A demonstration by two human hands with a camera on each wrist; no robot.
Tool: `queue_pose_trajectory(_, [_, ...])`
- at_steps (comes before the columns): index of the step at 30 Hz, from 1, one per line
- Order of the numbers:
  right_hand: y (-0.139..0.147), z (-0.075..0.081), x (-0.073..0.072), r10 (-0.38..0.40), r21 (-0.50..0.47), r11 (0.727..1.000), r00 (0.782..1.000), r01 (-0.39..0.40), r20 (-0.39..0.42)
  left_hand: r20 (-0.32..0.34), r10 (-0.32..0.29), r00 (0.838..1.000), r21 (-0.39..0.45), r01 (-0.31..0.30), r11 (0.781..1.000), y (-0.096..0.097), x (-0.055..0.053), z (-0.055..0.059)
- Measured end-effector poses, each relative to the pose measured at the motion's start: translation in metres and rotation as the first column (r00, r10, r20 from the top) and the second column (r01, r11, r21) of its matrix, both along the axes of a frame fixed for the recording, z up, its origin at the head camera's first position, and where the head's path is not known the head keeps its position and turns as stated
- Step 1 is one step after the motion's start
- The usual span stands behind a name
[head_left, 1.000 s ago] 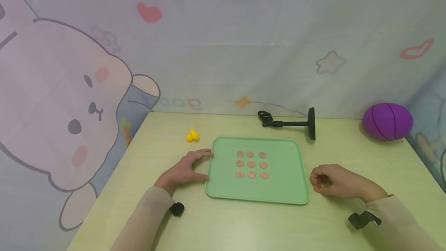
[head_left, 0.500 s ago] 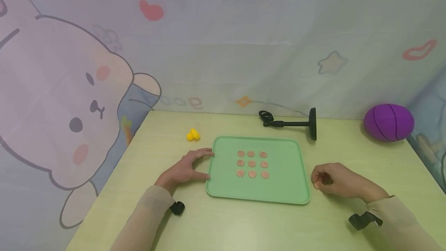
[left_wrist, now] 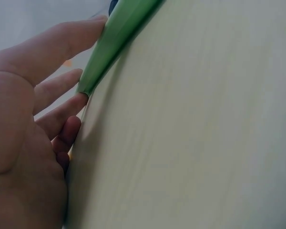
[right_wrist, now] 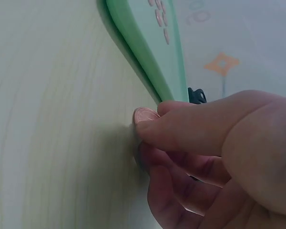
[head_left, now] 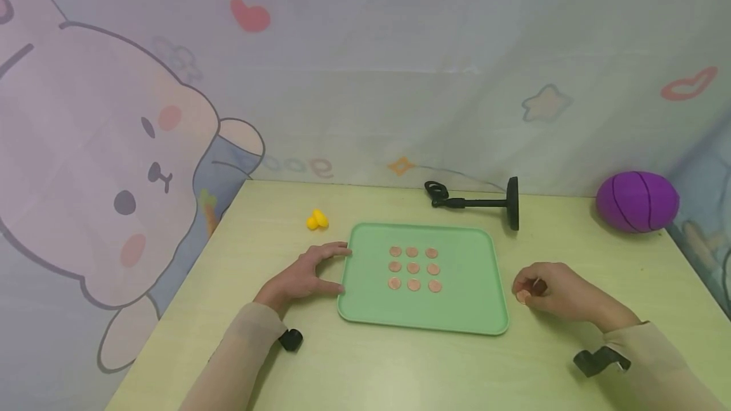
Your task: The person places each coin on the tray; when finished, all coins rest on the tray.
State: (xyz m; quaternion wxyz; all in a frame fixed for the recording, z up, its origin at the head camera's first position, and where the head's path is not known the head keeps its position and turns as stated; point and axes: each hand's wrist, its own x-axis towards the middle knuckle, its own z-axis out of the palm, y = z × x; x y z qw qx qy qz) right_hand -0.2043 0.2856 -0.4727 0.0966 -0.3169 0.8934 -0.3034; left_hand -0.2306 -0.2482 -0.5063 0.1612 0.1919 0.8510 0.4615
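Note:
A copper coin (right_wrist: pixel 145 114) is pinched between the thumb and fingers of my right hand (head_left: pixel 556 290), just off the tray's right edge. The wrist view shows it tilted up on edge close to the tabletop; whether it touches is unclear. On the green tray (head_left: pixel 468 309) lie several more copper coins (head_left: pixel 413 267), laid flat in three rows of three. My left hand (head_left: pixel 299 278) lies at the tray's left side, its thumb and fingers spread and touching the rim. In the left wrist view, fingertips (left_wrist: pixel 97 28) meet the green wall of the tray (left_wrist: pixel 119 36).
Behind the tray, a black stand (head_left: pixel 480 203) lies on its side. A small yellow object (head_left: pixel 317 220) sits at the back left, and a purple ball (head_left: pixel 638 202) at the back right. A printed curtain (head_left: pixel 365 68) hangs along the table's far edge.
My right hand has shifted slightly up and to the right in the head view with the coin, whose face shows more now. The left hand stays at the tray rim.

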Motion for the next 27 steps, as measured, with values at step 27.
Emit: queue_pose_trajectory(27, [0.002, 0.0066, -0.0015, -0.036, 0.02, 0.999, 0.994, 0.038, -0.101, -0.031, -0.032, 0.999, -0.018, 0.032, 0.999, -0.0002, 0.0003, 0.0014])
